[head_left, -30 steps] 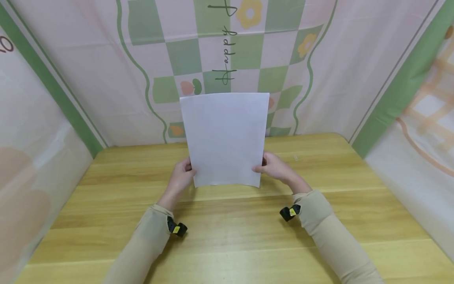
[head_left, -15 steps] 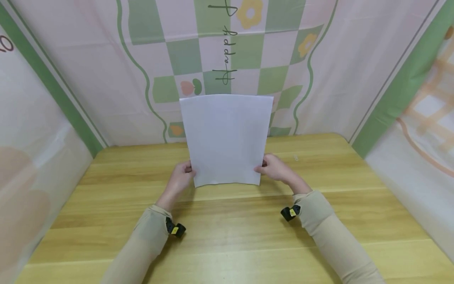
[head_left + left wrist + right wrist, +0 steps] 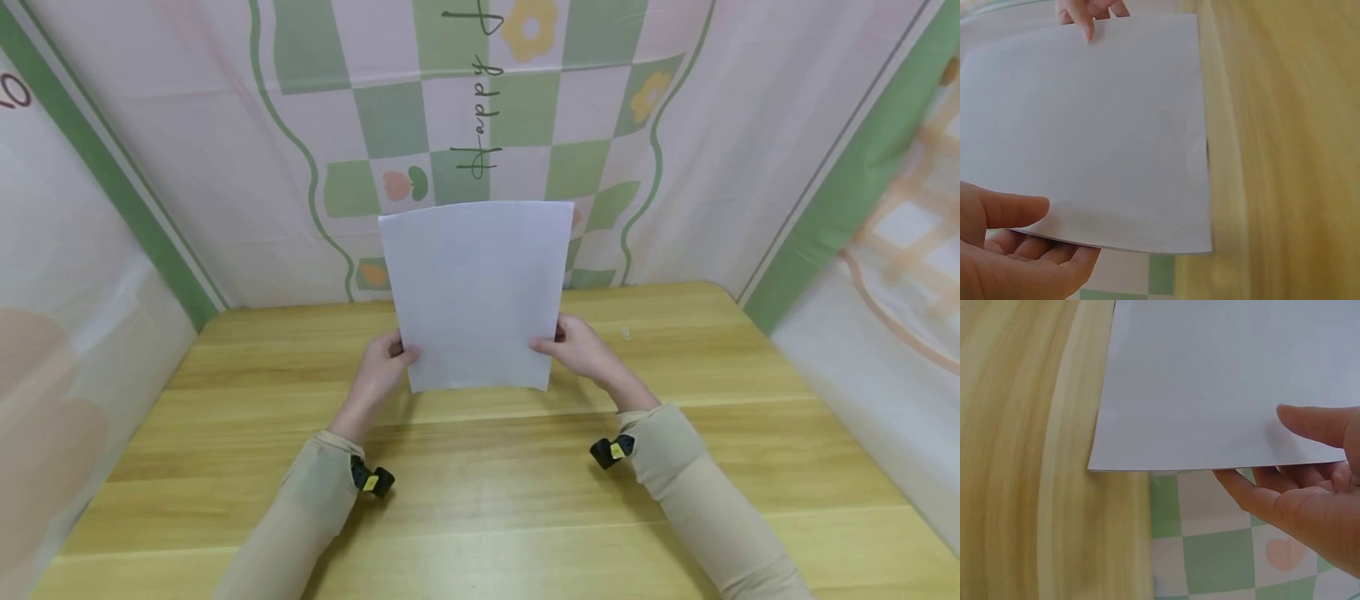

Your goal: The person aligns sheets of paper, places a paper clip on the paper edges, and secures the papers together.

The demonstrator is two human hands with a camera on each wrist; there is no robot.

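Note:
A blank white stack of paper [image 3: 477,292] stands upright over the wooden table, its lower edge close to the surface. My left hand [image 3: 381,367] grips its left side low down, thumb on the near face and fingers behind. On the opposite side my right hand [image 3: 581,346] holds the edge in the same way. In the left wrist view the left thumb [image 3: 1019,209] lies on the paper [image 3: 1097,125], which bows slightly. The right wrist view shows the right thumb [image 3: 1313,422] over the sheet face [image 3: 1210,381], with the fingers behind its edge.
The wooden table [image 3: 480,517] reaches back to a printed curtain [image 3: 517,108] with green checks. More curtains hang at the left [image 3: 82,292] and right [image 3: 885,333]. A tiny pale object [image 3: 626,333] lies on the table right of the paper.
The paper's top left corner has dipped slightly and its lower edge has flattened out. Both thumbs sit a little higher on the paper. Both hands keep their hold.

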